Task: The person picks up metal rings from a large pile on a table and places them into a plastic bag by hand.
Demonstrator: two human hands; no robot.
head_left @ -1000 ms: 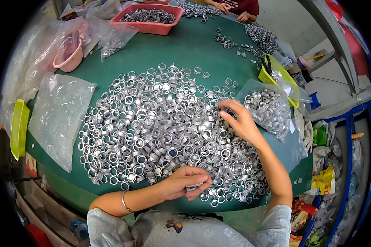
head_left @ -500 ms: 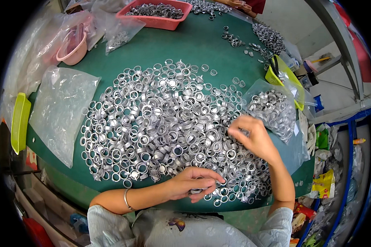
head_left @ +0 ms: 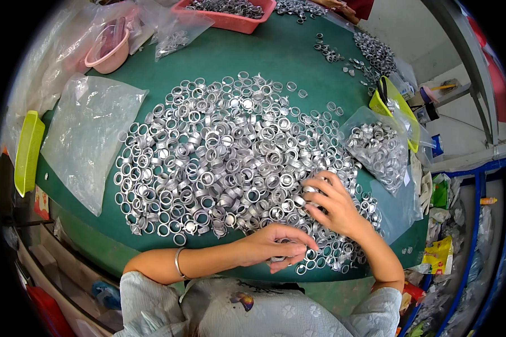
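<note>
A big heap of small silver metal rings (head_left: 225,157) covers the middle of a green table (head_left: 264,53). My right hand (head_left: 331,205) lies on the heap's right part, fingers curled over a few rings. My left hand (head_left: 275,247) hovers at the heap's near edge, fingers pinched around several rings; a bangle circles that wrist. A clear plastic bag with rings (head_left: 379,149) lies just right of my right hand.
An empty clear bag (head_left: 87,132) lies at the left, a yellow-green tray (head_left: 28,151) beyond it. A pink bowl (head_left: 109,50) and a red tray of rings (head_left: 230,14) stand at the back. Another person's hands (head_left: 334,4) work at the far edge. Loose rings (head_left: 371,50) lie back right.
My right hand has drawn back from the far right of the heap toward me. My left hand stays near the front edge, fingers closing on rings.
</note>
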